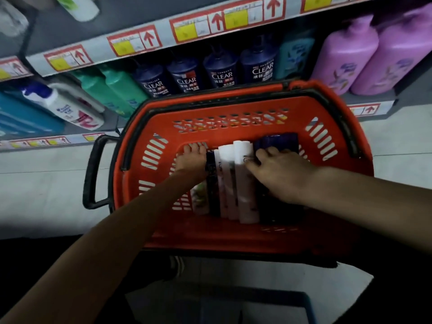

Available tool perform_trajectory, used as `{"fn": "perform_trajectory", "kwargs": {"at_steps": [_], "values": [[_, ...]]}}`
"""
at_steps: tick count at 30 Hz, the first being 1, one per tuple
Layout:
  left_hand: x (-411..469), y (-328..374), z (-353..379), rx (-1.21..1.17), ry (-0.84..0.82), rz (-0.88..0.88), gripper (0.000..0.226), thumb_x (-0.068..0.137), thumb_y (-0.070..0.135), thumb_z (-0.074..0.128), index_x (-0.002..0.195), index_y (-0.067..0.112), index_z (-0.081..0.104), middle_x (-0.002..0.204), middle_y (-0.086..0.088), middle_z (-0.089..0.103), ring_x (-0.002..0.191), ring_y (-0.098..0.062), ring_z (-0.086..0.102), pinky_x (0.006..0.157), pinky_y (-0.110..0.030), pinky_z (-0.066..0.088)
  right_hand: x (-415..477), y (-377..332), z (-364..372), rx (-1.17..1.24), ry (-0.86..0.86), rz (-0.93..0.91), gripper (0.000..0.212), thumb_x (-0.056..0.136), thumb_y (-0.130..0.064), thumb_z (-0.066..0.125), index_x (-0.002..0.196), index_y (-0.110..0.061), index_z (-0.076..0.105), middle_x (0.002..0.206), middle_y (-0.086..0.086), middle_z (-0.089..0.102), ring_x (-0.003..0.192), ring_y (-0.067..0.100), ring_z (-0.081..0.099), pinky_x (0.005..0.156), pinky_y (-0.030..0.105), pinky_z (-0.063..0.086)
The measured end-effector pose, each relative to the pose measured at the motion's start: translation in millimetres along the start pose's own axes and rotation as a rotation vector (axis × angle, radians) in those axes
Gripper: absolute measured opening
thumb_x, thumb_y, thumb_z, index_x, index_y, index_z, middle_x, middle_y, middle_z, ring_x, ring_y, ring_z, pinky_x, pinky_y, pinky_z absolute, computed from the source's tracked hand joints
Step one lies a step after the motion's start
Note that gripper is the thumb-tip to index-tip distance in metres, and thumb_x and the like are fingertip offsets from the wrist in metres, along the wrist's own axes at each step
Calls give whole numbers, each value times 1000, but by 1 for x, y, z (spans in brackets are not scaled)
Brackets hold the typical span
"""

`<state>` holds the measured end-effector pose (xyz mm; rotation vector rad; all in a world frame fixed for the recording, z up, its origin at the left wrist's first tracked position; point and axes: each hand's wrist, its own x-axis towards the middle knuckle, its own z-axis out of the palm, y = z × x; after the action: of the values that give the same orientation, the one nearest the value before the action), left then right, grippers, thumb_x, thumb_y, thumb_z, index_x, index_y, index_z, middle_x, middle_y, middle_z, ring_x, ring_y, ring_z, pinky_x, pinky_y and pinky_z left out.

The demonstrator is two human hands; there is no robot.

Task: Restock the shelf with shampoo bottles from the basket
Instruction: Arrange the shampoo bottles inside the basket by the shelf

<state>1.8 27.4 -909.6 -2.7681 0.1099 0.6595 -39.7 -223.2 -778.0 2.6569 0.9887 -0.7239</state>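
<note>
Both my hands are down inside the orange basket (233, 130), which sits on the pale floor (46, 178) just in front of the shelf (163, 35). The shampoo bottles lie side by side on the basket's bottom: two white bottles (243, 183) in the middle, a dark bottle (211, 183) touching their left side, a pale bottle with green print (198, 197) further left, and dark purple bottles (280, 141) on the right. My left hand (190, 157) is at the left end of the row, pressed up beside the dark bottle, fingers pointing toward the far wall; whether it grips anything I cannot tell. My right hand (280, 174) lies on top of the dark purple bottles, its fingers loosely bent over them and its thumb reaching across to touch the nearest white bottle; I cannot tell whether it has closed on one. The basket's black handle (91, 171) sticks out to the left. On the shelf behind stand dark blue Clear bottles (222, 71), green bottles (117, 87) to their left and big purple bottles (346, 57) to the right.
</note>
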Motion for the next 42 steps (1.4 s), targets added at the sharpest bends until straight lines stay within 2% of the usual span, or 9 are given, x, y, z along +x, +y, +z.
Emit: {"fn": "perform_trajectory", "kwargs": {"at_steps": [11,15,18,21,24,26,33,39,42], "values": [[-22,6,-8,-75,224,6,51,86,44,65,127,16,53,123,-20,50,108,-43,52,82,-56,53,0,2,-5,7,-36,-10,71,92,-11,60,155,-11,25,147,19,34,131,38,42,97,46,44],[-33,10,-18,-166,241,67,40,93,38,38,127,18,49,111,-19,59,94,-42,61,78,-48,54,-3,-4,-4,0,-72,-26,68,91,-12,61,152,-12,31,145,17,37,129,37,44,100,46,46],[-46,8,-27,-226,103,118,57,93,47,55,140,19,36,101,-8,69,87,-33,70,74,-39,53,-4,-9,-7,4,-80,-35,65,90,-14,63,148,-13,35,143,17,40,129,37,45,101,47,48],[-63,4,-41,-122,50,234,65,91,42,62,144,16,35,112,-9,69,101,-34,68,82,-40,52,-5,-15,-11,1,-73,-52,64,91,-14,63,148,-14,35,144,16,40,129,37,46,100,48,49],[-74,-11,-49,-185,-54,246,29,86,29,66,114,23,61,108,-7,68,104,-30,66,79,-32,47,-4,-21,-15,7,-69,-63,65,91,-13,62,149,-15,33,144,16,40,128,37,46,99,49,50],[-83,-28,-52,-264,-69,166,27,79,34,71,103,26,65,103,-4,70,100,-28,68,76,-28,47,-3,-24,-19,11,-55,-63,66,90,-13,62,150,-15,34,143,16,40,128,37,46,98,48,50],[-114,-81,-127,-439,79,97,51,73,44,86,117,27,68,98,-5,70,93,-22,64,77,-26,46,6,-29,-42,185,-7,-32,81,86,-33,74,152,-18,30,146,14,37,130,35,44,97,50,52],[-134,-114,-189,-748,267,125,32,72,48,86,87,22,75,70,10,69,63,-5,63,53,-21,44,12,-38,-69,515,170,-23,96,79,-49,81,155,-27,27,149,6,42,132,30,49,103,44,48],[-129,-111,-194,-979,273,96,30,74,46,85,84,19,75,73,6,73,65,-8,69,58,-28,53,21,-45,-74,625,240,8,88,71,-57,83,143,-27,43,136,1,50,123,23,53,96,41,50]]}}
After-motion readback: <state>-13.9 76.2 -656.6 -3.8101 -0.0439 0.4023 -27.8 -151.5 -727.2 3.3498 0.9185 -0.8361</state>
